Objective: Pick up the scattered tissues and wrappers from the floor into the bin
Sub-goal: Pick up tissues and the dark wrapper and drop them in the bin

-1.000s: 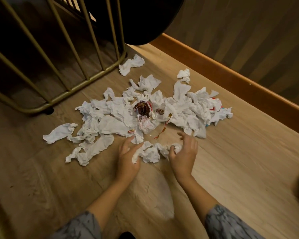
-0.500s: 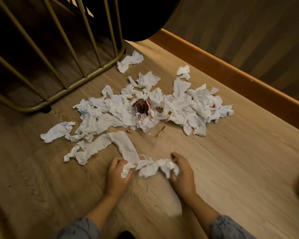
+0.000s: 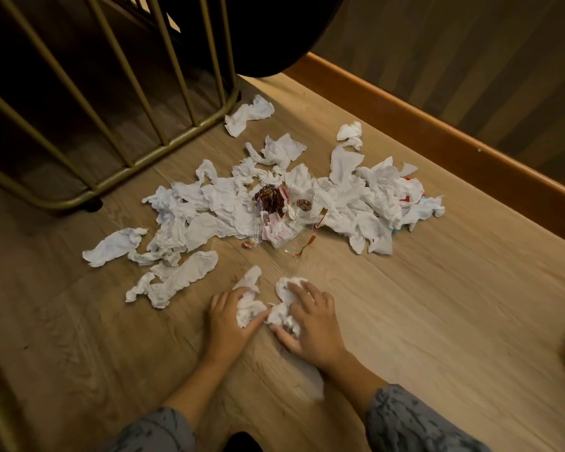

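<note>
On the floor (image 3: 437, 321), past the brass rails (image 3: 118, 102) at left, the left hand (image 3: 229, 316) clutches a tissue wad (image 3: 249, 305) beside the right hand (image 3: 310, 316), curled over another wad (image 3: 282, 309), with scattered tissues (image 3: 356, 197) and wrappers (image 3: 271, 200) just beyond them.

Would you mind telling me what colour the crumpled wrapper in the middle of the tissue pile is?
The crumpled wrapper is dark brown with red and white parts, seen in the head view.

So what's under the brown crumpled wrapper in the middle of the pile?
The brown wrapper lies on white tissues and a clear printed wrapper. Whatever sits directly beneath it is covered.
</note>
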### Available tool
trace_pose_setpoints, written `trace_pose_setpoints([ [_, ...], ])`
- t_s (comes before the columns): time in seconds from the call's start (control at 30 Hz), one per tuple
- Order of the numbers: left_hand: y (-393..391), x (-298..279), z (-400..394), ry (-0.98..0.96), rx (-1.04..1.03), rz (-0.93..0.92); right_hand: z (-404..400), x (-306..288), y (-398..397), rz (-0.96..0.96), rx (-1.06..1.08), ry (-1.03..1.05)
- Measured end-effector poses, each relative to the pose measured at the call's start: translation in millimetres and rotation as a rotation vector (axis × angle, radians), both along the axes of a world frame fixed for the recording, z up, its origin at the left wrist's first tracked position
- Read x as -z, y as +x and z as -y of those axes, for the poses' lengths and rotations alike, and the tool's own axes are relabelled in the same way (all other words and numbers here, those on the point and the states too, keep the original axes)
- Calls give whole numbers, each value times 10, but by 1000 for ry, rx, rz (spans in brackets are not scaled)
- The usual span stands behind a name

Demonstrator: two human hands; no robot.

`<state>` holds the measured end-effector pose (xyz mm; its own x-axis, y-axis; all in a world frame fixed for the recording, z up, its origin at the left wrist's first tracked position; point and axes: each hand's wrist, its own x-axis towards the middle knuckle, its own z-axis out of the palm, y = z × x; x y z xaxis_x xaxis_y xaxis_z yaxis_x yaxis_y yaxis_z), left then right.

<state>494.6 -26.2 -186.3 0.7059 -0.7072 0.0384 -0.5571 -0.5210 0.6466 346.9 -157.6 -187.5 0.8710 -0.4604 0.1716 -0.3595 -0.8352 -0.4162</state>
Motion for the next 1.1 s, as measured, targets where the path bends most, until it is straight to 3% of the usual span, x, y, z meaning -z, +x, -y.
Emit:
trace_pose_setpoints([
  [0.07,-15,53,-92,-3,8,-1,-23,130,-83,48,-129,-24],
  [0.17,-17,71,-103,-23,-48,-30,-6,114,-144,105,-93,60],
  [0.3,40,-50,50,10,-46,87,171,-31,-212,-27,-82,147],
  [0.4,228,-216,282,30,-116,36,404,-226,-148,-92,-39,254],
  [0.53,418,-803,777,-36,-51,-10,799,-765,43,30,63,297],
  [0.63,395,-1401,1187,-99,55,11,1192,-1297,146,53,46,200],
  [0.87,12,-2580,2078,-199,273,192,2029,-2636,-102,-307,-11,-86],
  [1.0,-488,-2978,2582,-179,379,306,2391,-3175,-582,-195,163,66],
  [1.1,-977,-3108,2933,-166,436,198,2574,-3400,-1093,-91,265,181],
])
